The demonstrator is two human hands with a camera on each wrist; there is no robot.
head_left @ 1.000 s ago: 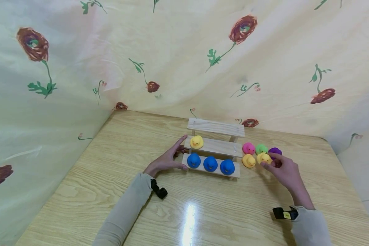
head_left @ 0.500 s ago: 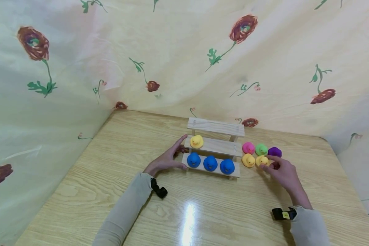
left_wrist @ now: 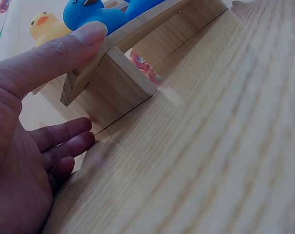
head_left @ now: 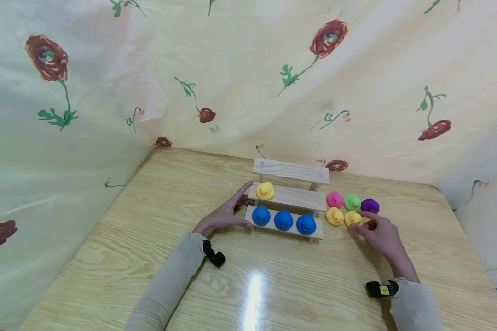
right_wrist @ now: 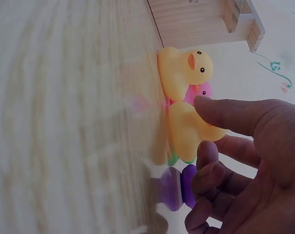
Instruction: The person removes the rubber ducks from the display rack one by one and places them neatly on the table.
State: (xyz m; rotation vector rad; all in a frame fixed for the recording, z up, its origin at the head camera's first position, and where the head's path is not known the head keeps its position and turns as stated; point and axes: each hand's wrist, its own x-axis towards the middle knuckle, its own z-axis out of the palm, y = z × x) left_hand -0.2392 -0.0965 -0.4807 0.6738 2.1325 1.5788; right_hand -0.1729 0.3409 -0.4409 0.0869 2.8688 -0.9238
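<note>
A three-step wooden stand (head_left: 291, 171) carries a yellow rubber duck (head_left: 265, 191) on its middle step and three blue ducks (head_left: 283, 220) on the lowest. My left hand (head_left: 223, 216) rests at the stand's left end, thumb (left_wrist: 49, 66) lying on the lowest board beside a blue duck (left_wrist: 96, 17). Its other fingers lie loosely beside the leg. To the right, my right hand (head_left: 381, 234) pinches another yellow duck (head_left: 352, 218) between thumb and forefinger, low at the tabletop. In the right wrist view this duck (right_wrist: 184, 129) is partly covered by the fingers.
Right of the stand, a yellow-orange duck (head_left: 335, 216) sits beside the pinched one. Pink (head_left: 335, 199), green (head_left: 352, 202) and purple (head_left: 370, 206) ducks form a row behind. A flowered cloth (head_left: 240, 69) hangs along the back of the wooden table (head_left: 182, 184).
A second ago my right hand had the yellow duck slightly higher and nearer the purple one. It has come down beside the yellow-orange duck. My left hand stays in place.
</note>
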